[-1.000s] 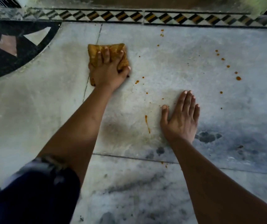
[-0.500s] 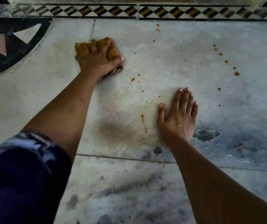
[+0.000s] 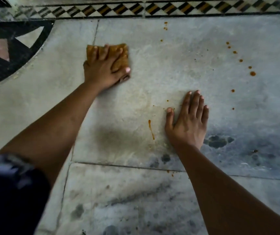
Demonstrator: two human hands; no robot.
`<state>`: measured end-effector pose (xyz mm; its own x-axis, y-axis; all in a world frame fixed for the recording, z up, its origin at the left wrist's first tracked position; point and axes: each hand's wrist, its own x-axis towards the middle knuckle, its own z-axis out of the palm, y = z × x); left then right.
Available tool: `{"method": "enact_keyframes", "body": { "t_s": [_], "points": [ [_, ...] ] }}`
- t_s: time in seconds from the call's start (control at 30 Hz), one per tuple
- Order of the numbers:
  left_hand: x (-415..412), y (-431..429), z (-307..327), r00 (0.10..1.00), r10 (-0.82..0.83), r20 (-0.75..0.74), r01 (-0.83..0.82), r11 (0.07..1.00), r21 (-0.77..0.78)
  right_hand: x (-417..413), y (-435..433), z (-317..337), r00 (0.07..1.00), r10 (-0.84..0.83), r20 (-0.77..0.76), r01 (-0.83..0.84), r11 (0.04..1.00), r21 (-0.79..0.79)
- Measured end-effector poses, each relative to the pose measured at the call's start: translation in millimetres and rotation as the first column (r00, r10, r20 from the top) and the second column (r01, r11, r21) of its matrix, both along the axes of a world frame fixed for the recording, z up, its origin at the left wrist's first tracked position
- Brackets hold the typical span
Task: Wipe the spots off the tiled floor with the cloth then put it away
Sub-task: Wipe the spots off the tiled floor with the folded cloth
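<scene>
A folded mustard-yellow cloth [image 3: 121, 59] lies on the grey marble floor [image 3: 178, 65], pressed flat under my left hand [image 3: 104, 68], whose fingers spread across it and thumb hooks its right edge. My right hand [image 3: 187, 122] rests palm down on the floor, fingers apart, holding nothing. Orange spots mark the tile: a streak [image 3: 151, 129] just left of my right hand, small dots [image 3: 167, 100] near its thumb, a curved line of drops [image 3: 252, 73] to the right, and a pair [image 3: 165, 25] near the far border.
A patterned diamond border strip [image 3: 152, 8] runs along the far edge. A black inlaid circle design [image 3: 8, 53] fills the far left. Dark grey marble veining [image 3: 218, 141] lies right of my right hand. Tile joints cross the floor.
My left hand has slid the cloth a short way right and nearer along the floor, and the spots that lay just right of the cloth are gone. My right hand stays planted.
</scene>
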<state>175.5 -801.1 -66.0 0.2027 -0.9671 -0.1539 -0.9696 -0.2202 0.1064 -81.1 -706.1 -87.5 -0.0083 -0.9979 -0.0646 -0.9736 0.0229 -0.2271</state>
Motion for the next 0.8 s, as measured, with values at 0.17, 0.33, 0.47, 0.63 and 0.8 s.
{"method": "enact_keyframes", "body": {
  "t_s": [0.17, 0.33, 0.47, 0.63, 0.8],
  "points": [
    [-71.5, -4.8, -7.8, 0.990, -0.142, 0.003, 0.142, 0.990, -0.016, 0.9, 2.4, -1.4, 1.000, 0.005, 0.028, -0.005, 1.000, -0.006],
    [-49.8, 94.2, -9.5, 0.909, -0.415, 0.052, 0.418, 0.901, -0.118, -0.6, 2.6, -3.4, 0.999, 0.006, 0.042, -0.004, 0.999, -0.034],
    [-16.1, 47.5, 0.4, 0.996, -0.085, 0.034, 0.085, 0.996, 0.002, 0.5, 2.6, -4.1, 0.998, 0.000, 0.068, 0.003, 0.999, -0.046],
    [-85.2, 12.0, 4.3, 0.996, -0.083, -0.038, 0.085, 0.995, 0.058, -1.3, 4.1, 2.1, 0.987, -0.001, 0.159, 0.011, 0.998, -0.057],
    [-72.4, 84.5, -0.3, 0.977, -0.214, -0.002, 0.214, 0.977, 0.006, -37.6, -14.8, 3.4, 0.992, 0.082, 0.093, -0.072, 0.991, -0.113]
  ]
}}
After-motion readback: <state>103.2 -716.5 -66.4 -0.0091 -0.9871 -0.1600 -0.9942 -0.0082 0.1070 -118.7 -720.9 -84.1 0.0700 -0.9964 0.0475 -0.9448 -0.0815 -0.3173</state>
